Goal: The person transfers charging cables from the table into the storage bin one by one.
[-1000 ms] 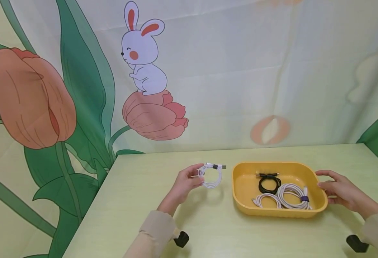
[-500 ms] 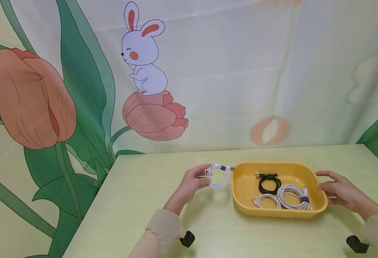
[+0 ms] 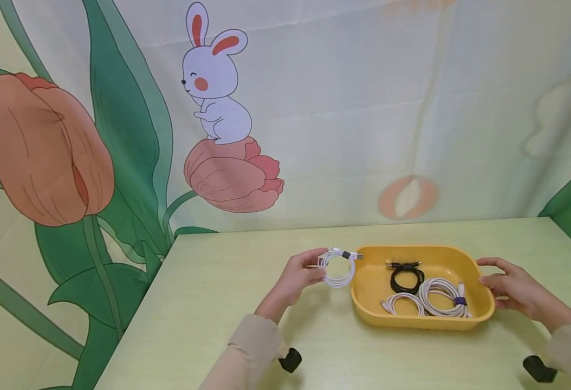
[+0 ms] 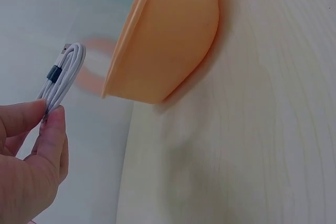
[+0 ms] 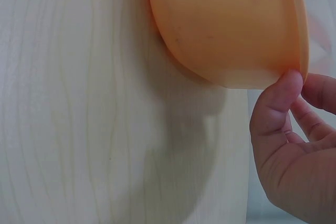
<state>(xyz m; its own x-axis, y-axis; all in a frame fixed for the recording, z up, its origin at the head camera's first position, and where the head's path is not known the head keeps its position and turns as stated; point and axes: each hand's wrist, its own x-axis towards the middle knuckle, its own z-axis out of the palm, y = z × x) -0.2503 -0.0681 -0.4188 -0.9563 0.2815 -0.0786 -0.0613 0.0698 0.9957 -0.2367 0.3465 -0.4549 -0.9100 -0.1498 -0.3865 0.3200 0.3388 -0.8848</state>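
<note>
While our left hand (image 3: 299,276) pinches the white coil (image 3: 336,267) between thumb and fingers, the coil hangs upright in the air just beside the left rim of the tray (image 3: 363,313), its plug end reaching over that rim. Seen from the left wrist, the coil (image 4: 62,74) is edge-on: several loops lying flat together, bound by a dark band (image 4: 53,73) near the top, and our fingertips (image 4: 55,124) close on its lower part.

Our right hand (image 3: 514,292) rests against the right end of the tray, fingers loosely bent around the rim; from the right wrist the thumb (image 5: 277,103) touches the rim's edge, so we judge it a light steadying hold and not a firm grip.

Inside the tray lie a black coil (image 3: 406,277) toward the back, a small white coil (image 3: 402,303) at the front, and a larger white coil (image 3: 443,298) with a purple band. The tray sits flat on the pale counter (image 3: 217,303).

Handling, as we judge it: the held coil is light and limp, smooth-skinned and a bit slippery; loops could spring loose away from the band. Best hold is across all strands at once, near the band, as now. Not fragile, though the plug ends are better not bent.
</note>
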